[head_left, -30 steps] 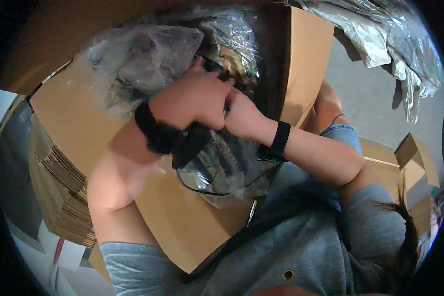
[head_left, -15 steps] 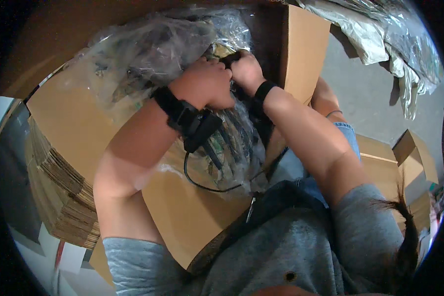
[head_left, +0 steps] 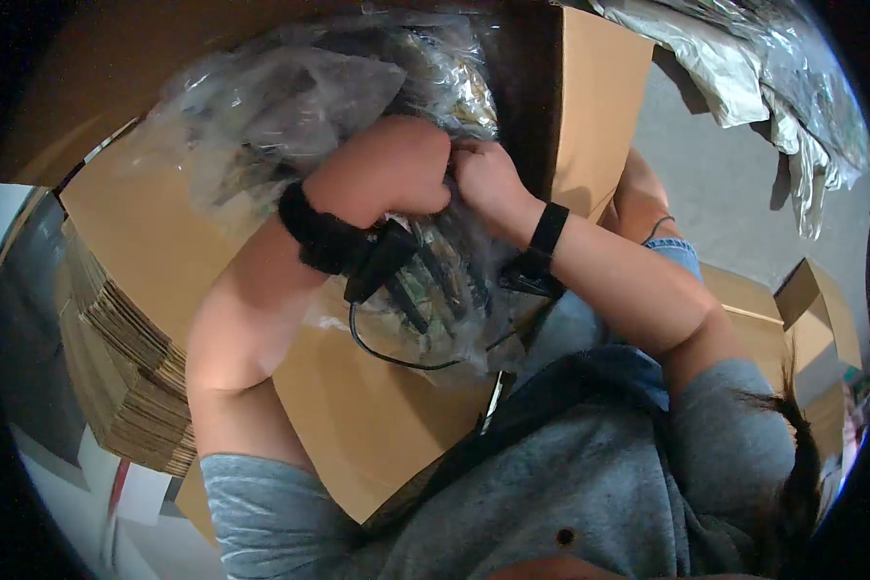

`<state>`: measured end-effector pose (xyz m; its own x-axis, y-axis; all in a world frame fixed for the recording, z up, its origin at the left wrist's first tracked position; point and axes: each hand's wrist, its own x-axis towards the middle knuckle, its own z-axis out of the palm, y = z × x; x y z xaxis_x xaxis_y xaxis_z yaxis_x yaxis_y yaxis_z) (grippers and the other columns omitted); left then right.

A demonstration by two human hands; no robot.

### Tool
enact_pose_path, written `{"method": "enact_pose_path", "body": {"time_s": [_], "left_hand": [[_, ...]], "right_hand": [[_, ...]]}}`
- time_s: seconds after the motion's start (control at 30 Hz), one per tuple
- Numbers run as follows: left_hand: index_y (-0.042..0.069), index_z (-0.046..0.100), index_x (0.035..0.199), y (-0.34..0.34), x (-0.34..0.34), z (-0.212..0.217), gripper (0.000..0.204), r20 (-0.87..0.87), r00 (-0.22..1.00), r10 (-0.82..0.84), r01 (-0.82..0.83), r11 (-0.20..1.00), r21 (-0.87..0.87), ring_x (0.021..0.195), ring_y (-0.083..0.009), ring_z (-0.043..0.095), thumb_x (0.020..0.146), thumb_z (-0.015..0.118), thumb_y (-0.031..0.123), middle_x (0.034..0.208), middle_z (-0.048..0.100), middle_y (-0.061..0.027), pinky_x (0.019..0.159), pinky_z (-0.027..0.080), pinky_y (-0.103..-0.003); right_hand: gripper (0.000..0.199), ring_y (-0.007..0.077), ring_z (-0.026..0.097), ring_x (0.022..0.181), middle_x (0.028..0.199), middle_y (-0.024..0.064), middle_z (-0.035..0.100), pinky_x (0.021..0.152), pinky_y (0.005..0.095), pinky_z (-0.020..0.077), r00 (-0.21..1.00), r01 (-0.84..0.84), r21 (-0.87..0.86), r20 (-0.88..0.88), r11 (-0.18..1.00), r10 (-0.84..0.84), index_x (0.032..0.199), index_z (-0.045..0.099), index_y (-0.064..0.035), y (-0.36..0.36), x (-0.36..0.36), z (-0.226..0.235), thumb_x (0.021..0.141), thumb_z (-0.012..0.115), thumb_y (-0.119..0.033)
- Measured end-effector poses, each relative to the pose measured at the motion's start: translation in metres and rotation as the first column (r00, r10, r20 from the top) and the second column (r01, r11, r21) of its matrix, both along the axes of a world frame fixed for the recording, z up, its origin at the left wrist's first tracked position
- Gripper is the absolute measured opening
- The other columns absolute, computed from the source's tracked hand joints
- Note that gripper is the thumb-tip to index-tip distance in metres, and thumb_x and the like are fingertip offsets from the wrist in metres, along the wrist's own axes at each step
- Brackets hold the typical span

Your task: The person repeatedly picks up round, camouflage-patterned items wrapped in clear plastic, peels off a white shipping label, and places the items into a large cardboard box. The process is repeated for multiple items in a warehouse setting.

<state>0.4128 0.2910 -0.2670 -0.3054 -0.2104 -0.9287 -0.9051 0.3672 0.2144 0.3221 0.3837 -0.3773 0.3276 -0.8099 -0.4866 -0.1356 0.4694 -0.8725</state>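
Note:
A large crumpled clear plastic bag (head_left: pixel 333 92) lies in an open cardboard box, with dark, patterned contents showing dimly through the film. Over its middle my left hand (head_left: pixel 401 169) is closed, its back toward me and its fingertips hidden. Just to its right, nearly touching, is my right hand (head_left: pixel 493 184), its fingers curled in and pinched on the film that runs up between the two hands. Both wrists wear black straps; a black device (head_left: pixel 382 256) with a thin cable hangs at the left one.
The box's upright flap (head_left: pixel 599 106) stands right of my hands, a broad flap (head_left: pixel 377 416) below. At left is a stack of flattened cartons (head_left: pixel 130 372). White and clear plastic sheeting (head_left: pixel 725 77) lies on the grey floor at upper right, and an open carton (head_left: pixel 812 309) stands at the right.
Both hands have come down a little toward me. My right hand has turned more inward, with its elbow farther out, and the dark item earlier seen near its fingers is hidden.

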Motion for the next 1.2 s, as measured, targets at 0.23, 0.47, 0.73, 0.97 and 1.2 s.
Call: {"method": "enact_pose_path", "body": {"time_s": [0.23,0.47,0.73,0.97,1.2], "left_hand": [[-0.002,0.06,0.078,-0.001,0.004,-0.044,0.02,-0.306,0.952,-0.012,-0.132,0.885,-0.446,0.08,-0.036,0.057,0.066,0.054,0.012,0.091,0.06,-0.0202,0.073,0.047,-0.04],[0.005,0.065,0.095,-0.031,-0.037,-0.069,0.029,0.15,0.971,-0.184,0.186,0.983,0.0,0.094,-0.0299,0.059,0.074,0.048,0.018,0.108,0.059,-0.0154,0.08,0.045,-0.041],[0.005,0.066,0.091,-0.019,0.011,-0.047,0.03,0.222,0.949,-0.224,0.201,0.972,0.124,0.095,-0.0305,0.059,0.073,0.048,0.022,0.104,0.059,-0.0164,0.084,0.043,-0.041],[0.009,0.068,0.084,-0.003,0.015,-0.012,0.027,0.158,0.941,-0.299,0.308,0.951,-0.036,0.095,-0.0308,0.058,0.075,0.047,0.023,0.095,0.063,-0.0139,0.09,0.038,-0.043],[0.005,0.065,0.079,-0.002,0.024,-0.02,0.027,-0.015,0.91,-0.414,0.41,0.906,-0.109,0.084,-0.034,0.059,0.079,0.043,0.021,0.086,0.061,-0.0176,0.076,0.045,-0.048]], "right_hand": [[0.021,0.0273,0.059,0.078,0.083,0.0167,0.062,0.069,0.0359,0.0457,0.964,0.161,0.51,0.101,0.845,-0.245,0.084,0.062,0.0025,-0.006,-0.005,-0.003,0.075,0.046,-0.008],[0.024,0.0405,0.055,0.083,0.086,0.0248,0.058,0.076,0.042,0.045,1.0,0.014,0.169,-0.021,0.986,-0.011,0.09,0.061,-0.0002,0.008,-0.003,-0.017,0.074,0.047,-0.012],[0.029,0.0333,0.054,0.095,0.096,0.023,0.057,0.083,0.0355,0.0415,0.991,-0.123,0.361,0.096,0.925,0.094,0.094,0.061,0.0028,-0.018,-0.024,0.048,0.071,0.045,-0.004],[0.04,0.0382,0.051,0.101,0.104,0.0251,0.053,0.086,0.0406,0.0419,0.889,0.326,0.275,-0.415,0.905,-0.194,0.107,0.047,0.0055,-0.062,0.021,-0.04,0.074,0.054,-0.017],[0.038,0.0367,0.052,0.098,0.1,0.024,0.055,0.085,0.0409,0.0428,0.93,0.088,0.129,-0.365,0.988,-0.035,0.097,0.05,0.0034,-0.03,0.023,-0.037,0.067,0.059,-0.017]]}}
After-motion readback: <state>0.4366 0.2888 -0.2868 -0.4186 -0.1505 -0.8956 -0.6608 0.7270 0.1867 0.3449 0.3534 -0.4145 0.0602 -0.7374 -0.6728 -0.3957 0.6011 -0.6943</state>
